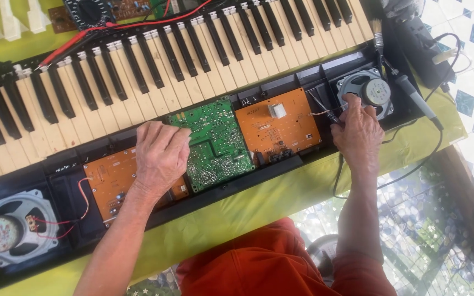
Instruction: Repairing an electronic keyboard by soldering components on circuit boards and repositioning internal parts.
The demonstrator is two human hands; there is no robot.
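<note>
Orange-clad lap [270, 263] at the lower edge, below a yellow-green cloth [259, 205] covering the table. On the cloth, an opened electronic keyboard [138, 71] lies with its circuitry exposed. Left hand [160, 156], fingers curled, rests on the left edge of the green circuit board [215, 142], partly covering an orange board [111, 181]; whether it grips anything cannot be told. Right hand [359, 131] is closed around a thin dark tool [325, 109], its tip near the right orange board [278, 126], just beside the right speaker [370, 90]. Left speaker [12, 227] with red wires sits at the far left.
</note>
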